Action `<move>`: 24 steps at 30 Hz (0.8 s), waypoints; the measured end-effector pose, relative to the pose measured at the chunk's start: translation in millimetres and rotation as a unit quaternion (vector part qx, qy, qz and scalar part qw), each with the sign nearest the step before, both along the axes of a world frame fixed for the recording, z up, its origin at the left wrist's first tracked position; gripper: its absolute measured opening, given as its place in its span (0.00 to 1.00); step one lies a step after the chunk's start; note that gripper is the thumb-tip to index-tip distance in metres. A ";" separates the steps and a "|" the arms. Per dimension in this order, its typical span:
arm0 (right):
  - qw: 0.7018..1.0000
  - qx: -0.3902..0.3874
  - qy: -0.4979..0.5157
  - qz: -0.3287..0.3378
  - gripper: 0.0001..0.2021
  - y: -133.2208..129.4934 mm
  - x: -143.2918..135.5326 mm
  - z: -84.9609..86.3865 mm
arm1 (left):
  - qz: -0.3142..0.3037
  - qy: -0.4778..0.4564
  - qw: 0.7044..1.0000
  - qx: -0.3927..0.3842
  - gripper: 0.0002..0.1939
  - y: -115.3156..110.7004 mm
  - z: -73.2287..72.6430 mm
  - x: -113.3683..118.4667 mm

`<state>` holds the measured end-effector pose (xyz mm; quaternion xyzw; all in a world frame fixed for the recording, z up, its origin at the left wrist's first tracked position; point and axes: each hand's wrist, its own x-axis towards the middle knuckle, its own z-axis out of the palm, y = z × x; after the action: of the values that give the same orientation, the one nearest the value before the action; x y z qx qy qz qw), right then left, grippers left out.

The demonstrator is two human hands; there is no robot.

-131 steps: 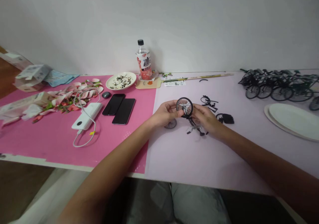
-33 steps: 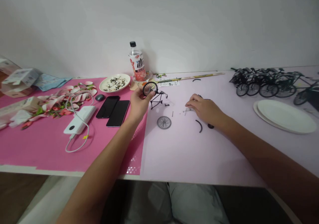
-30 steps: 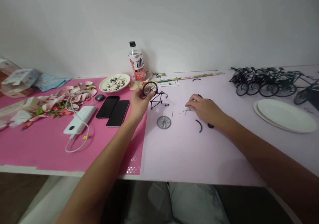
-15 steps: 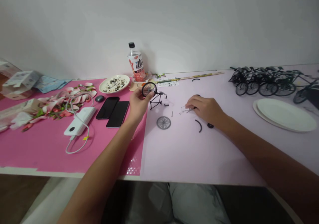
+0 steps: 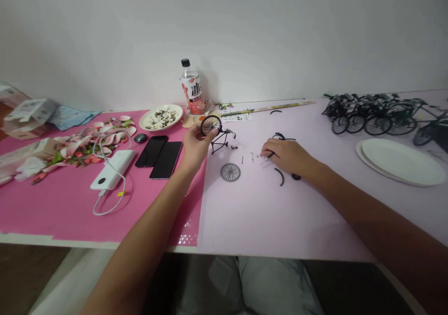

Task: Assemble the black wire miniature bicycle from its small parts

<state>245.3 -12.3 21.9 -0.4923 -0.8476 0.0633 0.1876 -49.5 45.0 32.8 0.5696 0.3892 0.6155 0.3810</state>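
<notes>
My left hand [image 5: 196, 142] is closed around a black-rimmed wheel of a miniature bicycle [image 5: 219, 142], whose thin dark frame sticks out to the right above the table. My right hand [image 5: 289, 155] rests low over the table, with a small screwdriver [image 5: 267, 158] in its fingers, its silver tip pointing down and left. Just left of these fingertips are a thin metal part [image 5: 252, 157] and tiny bits too small to name. A loose grey wheel [image 5: 230, 172] lies flat between the hands. Curved black strips, one a mudguard-like piece [image 5: 279, 177], lie around the right hand.
Several finished model bicycles [image 5: 371, 114] stand at the back right, behind white oval plates [image 5: 402, 161]. To the left are two phones [image 5: 165, 160], a white power bank [image 5: 112, 169] with its cable, petals, and a bowl [image 5: 161, 117]. A bottle [image 5: 192, 88] stands by the wall.
The thin metal part, at my right fingertips before, now lies apart from them on the table. The screwdriver tip has swung downward. My left hand holds the bicycle almost unchanged.
</notes>
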 end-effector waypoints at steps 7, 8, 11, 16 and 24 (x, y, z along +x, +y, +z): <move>0.995 -0.044 0.008 -0.084 0.16 -0.8 -2.4 2.7 | -0.006 0.002 1.000 0.003 0.17 -1.3 1.2 0.2; 0.994 -0.054 0.025 -0.091 0.18 -1.2 -3.1 3.1 | -0.005 0.003 1.000 0.002 0.16 -1.2 1.2 0.2; 0.988 -0.077 0.095 -0.098 0.19 -1.8 -4.4 3.0 | -0.005 0.005 1.000 0.001 0.17 -1.0 1.1 0.2; 0.983 -0.047 0.156 -0.082 0.19 -3.8 -9.3 -0.1 | -0.003 0.003 1.000 0.003 0.16 -1.1 1.0 1.2; 0.995 -0.052 0.059 -0.061 0.12 -12.4 -31.5 -10.8 | -0.014 0.004 1.000 0.002 0.15 -0.7 0.4 1.3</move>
<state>213.8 -24.7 11.1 -0.5473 -0.7994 0.1247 0.2144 -48.1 44.3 33.2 0.5783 0.3819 0.6085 0.3867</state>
